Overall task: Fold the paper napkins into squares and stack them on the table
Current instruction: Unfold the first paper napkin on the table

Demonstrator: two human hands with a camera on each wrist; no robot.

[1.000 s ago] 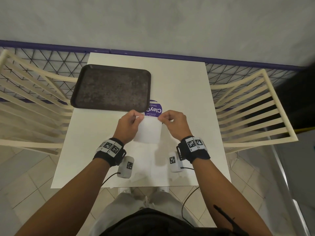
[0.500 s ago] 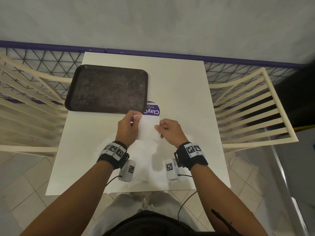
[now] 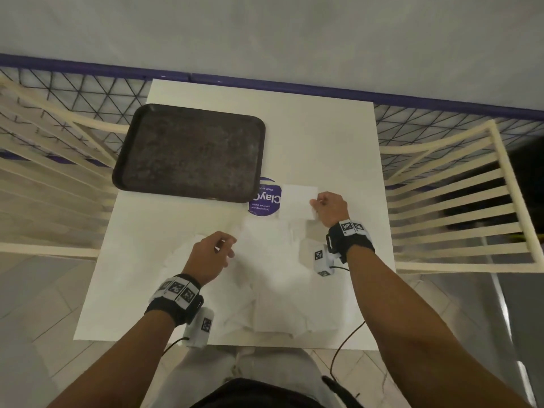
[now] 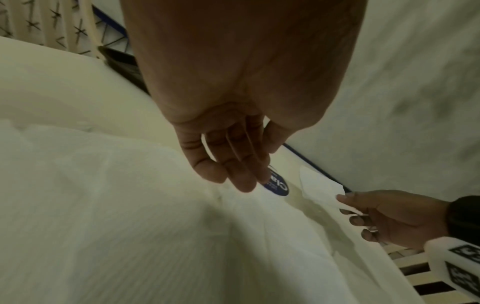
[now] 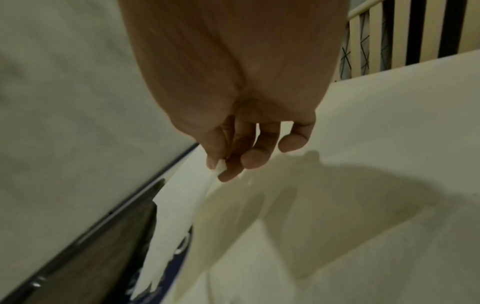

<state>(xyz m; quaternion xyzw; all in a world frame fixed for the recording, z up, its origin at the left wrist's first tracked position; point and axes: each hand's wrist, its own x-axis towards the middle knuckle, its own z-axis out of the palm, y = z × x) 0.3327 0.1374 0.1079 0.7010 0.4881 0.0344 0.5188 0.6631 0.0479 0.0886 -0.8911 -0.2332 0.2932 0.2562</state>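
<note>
Head view: the right hand (image 3: 331, 208) pinches one edge of a folded square napkin (image 3: 298, 201), held at centre right of the frame over the counter (image 3: 323, 136), just right of a purple sticker (image 3: 265, 200). The left hand (image 3: 210, 257), fingers loosely curled and holding nothing, hovers over the loose unfolded napkins (image 3: 273, 278) spread across the lower centre. A dark tray (image 3: 191, 151) lies at upper left.

Left wrist view: the left fingers (image 4: 233, 164) hang relaxed above the napkin sheets (image 4: 116, 205); at lower right the other hand (image 4: 389, 216) grips the square (image 4: 320, 188).

Right wrist view: thumb and forefinger (image 5: 226, 164) clamp the square's (image 5: 176, 205) corner; whether it touches the counter cannot be told.

Step in hand, as judged: setting down a finished square to begin or feed the stack. The next move calls for laying it flat, releasing it, and taking a fresh sheet with the free hand.
</note>
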